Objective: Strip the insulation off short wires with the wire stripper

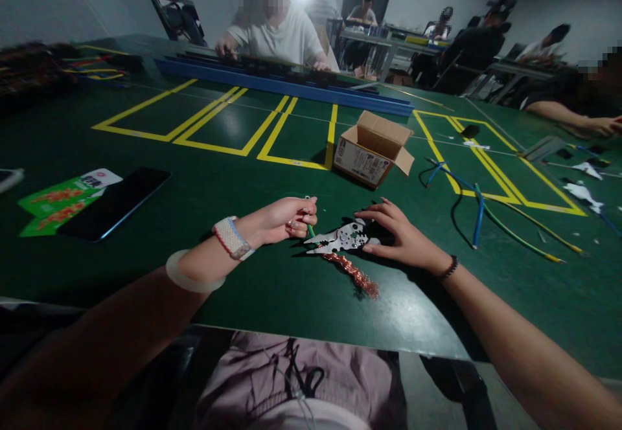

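My left hand (pixel 294 219) is closed in a pinch on a thin green-and-yellow wire (pixel 311 230), whose lower end reaches the tool's jaws. The silver wire strippers (pixel 340 239) lie low over the table with their jaws apart, pointing left. My right hand (pixel 401 234) curves around the dark handle end of the strippers, thumb on the near side and fingers on the far side; the palm hides much of the handles. Just below the jaws, a frayed bundle of bare copper strands (pixel 357 274) rests on the green tabletop (pixel 272 287).
An open cardboard box (pixel 367 158) stands beyond my hands. Blue and green-yellow wires (pixel 505 219) lie at right. A black phone (pixel 121 203) rests partly over a green packet (pixel 53 206) at left. Blue trunking (pixel 291 87) runs along the far side, before a seated person (pixel 282 32).
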### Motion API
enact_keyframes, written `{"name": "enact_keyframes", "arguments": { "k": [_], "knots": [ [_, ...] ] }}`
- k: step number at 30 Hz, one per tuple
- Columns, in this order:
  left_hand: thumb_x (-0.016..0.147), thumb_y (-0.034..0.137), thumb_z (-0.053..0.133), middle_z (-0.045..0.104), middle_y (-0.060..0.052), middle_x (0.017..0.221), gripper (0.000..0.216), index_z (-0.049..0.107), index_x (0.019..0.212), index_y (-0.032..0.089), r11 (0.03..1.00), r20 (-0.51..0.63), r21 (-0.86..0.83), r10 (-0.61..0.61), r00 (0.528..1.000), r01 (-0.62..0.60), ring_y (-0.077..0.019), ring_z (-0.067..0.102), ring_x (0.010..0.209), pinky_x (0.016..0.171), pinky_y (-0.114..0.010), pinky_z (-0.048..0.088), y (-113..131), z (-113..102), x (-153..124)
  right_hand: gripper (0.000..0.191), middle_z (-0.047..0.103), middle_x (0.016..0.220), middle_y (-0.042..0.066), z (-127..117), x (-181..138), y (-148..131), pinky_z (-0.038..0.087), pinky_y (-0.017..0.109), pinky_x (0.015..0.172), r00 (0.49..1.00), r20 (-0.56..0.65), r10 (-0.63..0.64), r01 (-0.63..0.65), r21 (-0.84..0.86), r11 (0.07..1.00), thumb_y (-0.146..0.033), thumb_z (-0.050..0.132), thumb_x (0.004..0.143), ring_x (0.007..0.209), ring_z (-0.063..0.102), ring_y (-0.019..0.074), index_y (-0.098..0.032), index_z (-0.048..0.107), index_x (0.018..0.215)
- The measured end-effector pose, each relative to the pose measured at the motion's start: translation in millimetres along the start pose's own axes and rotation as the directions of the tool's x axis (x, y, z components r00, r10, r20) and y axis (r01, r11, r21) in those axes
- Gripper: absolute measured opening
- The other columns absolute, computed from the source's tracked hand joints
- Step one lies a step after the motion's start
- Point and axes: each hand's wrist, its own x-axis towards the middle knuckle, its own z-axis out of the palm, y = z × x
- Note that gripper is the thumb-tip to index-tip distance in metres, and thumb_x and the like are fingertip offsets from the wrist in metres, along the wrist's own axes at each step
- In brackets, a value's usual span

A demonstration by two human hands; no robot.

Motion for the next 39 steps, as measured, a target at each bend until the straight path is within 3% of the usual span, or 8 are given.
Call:
{"name": "enact_keyframes", "arguments": {
  "k": [5, 11, 17, 20, 24, 28, 33, 39],
  "knots": [
    [0.097, 0.022, 0.040, 0.031, 0.005, 0.054, 0.036, 0.041, 0.061, 0.015, 0.996, 0.086, -0.069, -0.050, 0.995, 0.056, -0.0021, 0.023, 0.035, 0.033, -0.011, 0.025, -2.3, -2.7, 1.0, 0.063, 0.054, 0.116, 0.007, -1.2, -1.5, -4.1, 0.014, 0.063, 0.114, 1.000, -0.012, 0.010, -0.010, -0.027, 1.000, -0.054, 0.065, 0.077, 0.115, 0.051, 0.0288, -0.031, 0.049, 0.133],
    [0.098, 0.023, 0.039, 0.032, 0.005, 0.055, 0.035, 0.041, 0.064, 0.015, 0.985, 0.147, -0.155, -0.060, 0.987, 0.083, -0.0021, 0.024, 0.035, 0.033, -0.010, 0.028, -6.0, 3.6, -0.6, 0.058, 0.052, 0.119, 0.010, -8.4, -2.5, -10.6, 0.043, 0.053, 0.098, 1.000, -0.004, 0.029, -0.029, -0.029, 0.999, -0.049, 0.063, 0.080, 0.112, 0.049, 0.0291, -0.031, 0.049, 0.134],
    [0.099, 0.022, 0.036, 0.030, 0.005, 0.056, 0.036, 0.040, 0.064, 0.015, 0.976, 0.124, -0.217, 0.010, 0.992, 0.018, -0.0035, 0.025, 0.037, 0.033, -0.011, 0.026, -4.6, 13.0, -4.2, 0.065, 0.054, 0.123, 0.010, -6.6, -6.7, -4.8, 0.045, 0.049, 0.096, 0.993, -0.106, 0.060, -0.056, 0.043, 0.998, -0.052, 0.069, 0.075, 0.114, 0.050, 0.0291, -0.028, 0.044, 0.130],
    [0.100, 0.023, 0.032, 0.028, 0.005, 0.056, 0.039, 0.036, 0.061, 0.016, 0.968, 0.108, -0.252, 0.035, 0.994, -0.007, -0.0038, 0.025, 0.037, 0.033, -0.011, 0.025, -1.9, 15.0, -6.3, 0.055, 0.056, 0.121, 0.011, -3.2, -8.5, 0.1, 0.048, 0.045, 0.093, 0.978, -0.186, 0.092, -0.066, 0.140, 0.988, -0.052, 0.072, 0.072, 0.112, 0.054, 0.0269, -0.025, 0.045, 0.112],
    [0.101, 0.025, 0.031, 0.028, 0.005, 0.055, 0.040, 0.035, 0.062, 0.017, 0.949, 0.075, -0.311, 0.086, 0.993, -0.058, -0.0042, 0.026, 0.038, 0.033, -0.012, 0.024, 1.0, 15.5, -8.6, 0.036, 0.058, 0.119, 0.010, -2.3, -8.4, 3.0, 0.050, 0.042, 0.091, 0.989, -0.144, 0.044, -0.022, 0.154, 0.988, -0.048, 0.070, 0.075, 0.111, 0.056, 0.0258, -0.024, 0.049, 0.091],
    [0.100, 0.026, 0.033, 0.029, 0.005, 0.055, 0.039, 0.036, 0.063, 0.016, 0.936, 0.069, -0.341, 0.118, 0.991, -0.088, -0.0045, 0.027, 0.038, 0.032, -0.012, 0.024, 1.9, 15.8, -9.9, 0.026, 0.056, 0.123, 0.011, -2.8, -7.1, 3.1, 0.048, 0.047, 0.096, 0.992, -0.126, -0.010, 0.017, 0.055, 0.998, -0.043, 0.066, 0.080, 0.113, 0.055, 0.0259, -0.024, 0.055, 0.093],
    [0.100, 0.027, 0.033, 0.028, 0.006, 0.055, 0.040, 0.037, 0.062, 0.016, 0.931, 0.071, -0.352, 0.131, 0.989, -0.098, -0.0045, 0.026, 0.037, 0.032, -0.012, 0.025, 1.5, 17.5, -10.5, 0.022, 0.057, 0.123, 0.009, -0.8, -6.4, 2.8, 0.031, 0.058, 0.110, 0.989, -0.097, -0.109, 0.100, -0.100, 0.990, -0.034, 0.060, 0.085, 0.116, 0.054, 0.0253, -0.024, 0.059, 0.105],
    [0.100, 0.026, 0.032, 0.027, 0.005, 0.056, 0.040, 0.036, 0.062, 0.016, 0.942, 0.074, -0.320, 0.126, 0.989, -0.096, -0.0047, 0.026, 0.038, 0.032, -0.011, 0.024, -0.3, 20.6, -10.7, 0.016, 0.053, 0.120, 0.014, 0.7, -3.6, -5.5, 0.047, 0.049, 0.098, 0.989, -0.101, -0.105, 0.098, -0.065, 0.993, -0.031, 0.058, 0.084, 0.114, 0.052, 0.0270, -0.019, 0.063, 0.094]
  ]
}}
